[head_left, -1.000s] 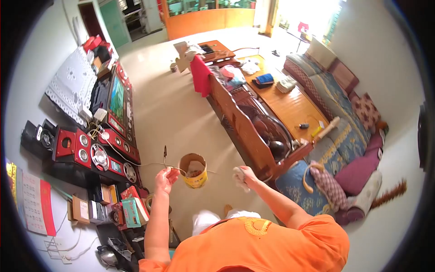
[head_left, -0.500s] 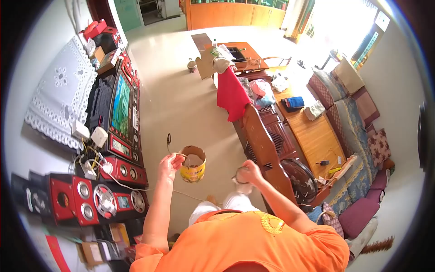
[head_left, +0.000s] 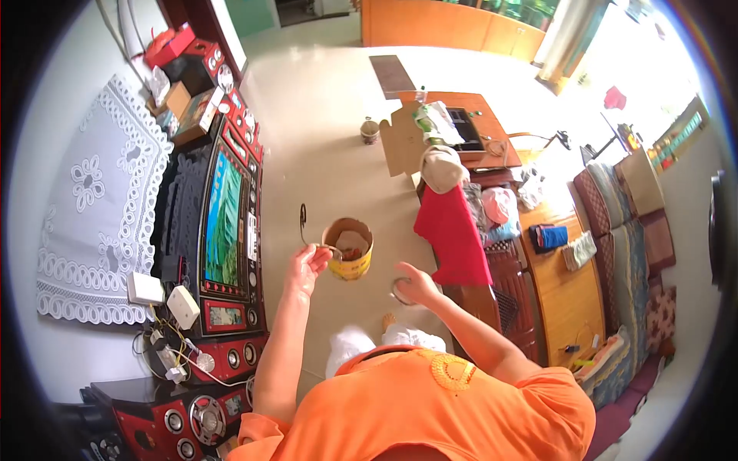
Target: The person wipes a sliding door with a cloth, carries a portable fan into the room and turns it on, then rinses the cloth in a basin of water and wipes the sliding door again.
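My left hand (head_left: 309,266) is closed on the rim side of a yellow bucket (head_left: 352,267), where a thin curved handle meets my fingers. Brownish pieces lie inside the bucket, too small to name. A dark wire hook (head_left: 303,218) sticks up just beyond that hand. To the right, my right hand (head_left: 419,284) is curled around a thin ring-shaped thing (head_left: 397,291), whose kind I cannot make out. The two hands are apart, with the bucket between them and nearer the left.
A television (head_left: 223,219) and red speakers (head_left: 207,419) stand along the left wall. On the right, a wooden bench carries a red cloth (head_left: 455,234), next to a low wooden table (head_left: 573,296). Ahead, a small pail (head_left: 370,131) sits on the floor by a brown table (head_left: 480,111).
The view has moved forward and turned, so the furniture shifts to the right and lower. The bucket, held at my left hand, and the ring in my right hand stay with me.
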`<action>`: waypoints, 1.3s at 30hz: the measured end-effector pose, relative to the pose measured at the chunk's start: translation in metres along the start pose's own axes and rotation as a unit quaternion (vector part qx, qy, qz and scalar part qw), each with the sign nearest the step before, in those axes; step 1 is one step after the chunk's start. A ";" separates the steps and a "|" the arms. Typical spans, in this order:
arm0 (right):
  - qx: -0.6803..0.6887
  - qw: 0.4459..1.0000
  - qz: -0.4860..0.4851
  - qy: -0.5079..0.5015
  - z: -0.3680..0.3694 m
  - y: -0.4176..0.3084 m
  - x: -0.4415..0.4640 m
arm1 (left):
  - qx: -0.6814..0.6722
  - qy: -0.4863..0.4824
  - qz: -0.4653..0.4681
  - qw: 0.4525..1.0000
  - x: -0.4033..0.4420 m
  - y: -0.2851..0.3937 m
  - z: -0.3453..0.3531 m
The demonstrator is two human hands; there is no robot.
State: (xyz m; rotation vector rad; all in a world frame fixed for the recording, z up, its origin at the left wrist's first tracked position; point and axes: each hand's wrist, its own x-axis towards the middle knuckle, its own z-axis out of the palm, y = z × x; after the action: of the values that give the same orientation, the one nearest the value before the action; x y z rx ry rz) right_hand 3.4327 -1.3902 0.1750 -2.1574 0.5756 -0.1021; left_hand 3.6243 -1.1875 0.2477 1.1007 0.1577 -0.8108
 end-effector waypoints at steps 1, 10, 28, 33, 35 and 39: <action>0.004 0.998 0.009 -0.055 -0.003 -0.023 0.034 | -0.005 0.023 0.004 1.000 0.016 0.014 0.007; -0.012 0.996 0.016 -0.084 0.046 -0.078 0.300 | -0.047 0.021 0.005 0.999 0.223 0.113 0.032; 0.165 0.982 0.086 0.036 -0.019 -0.098 0.700 | 0.128 0.008 -0.082 0.988 0.609 0.252 0.126; 0.144 0.986 0.084 0.010 -0.039 -0.103 0.793 | 0.189 0.024 -0.070 0.979 0.694 0.284 0.149; 0.135 0.985 0.103 0.005 -0.043 -0.104 0.828 | 0.220 0.034 -0.064 0.973 0.729 0.290 0.153; 0.117 0.985 0.128 0.014 -0.037 -0.100 0.900 | 0.244 0.043 -0.084 0.965 0.807 0.309 0.158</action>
State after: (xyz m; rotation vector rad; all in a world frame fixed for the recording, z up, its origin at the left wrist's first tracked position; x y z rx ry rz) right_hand 4.2598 -1.7611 0.1574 -1.8420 0.8113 -0.0573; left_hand 4.3561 -1.6640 0.1513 1.6060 0.1276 -0.9836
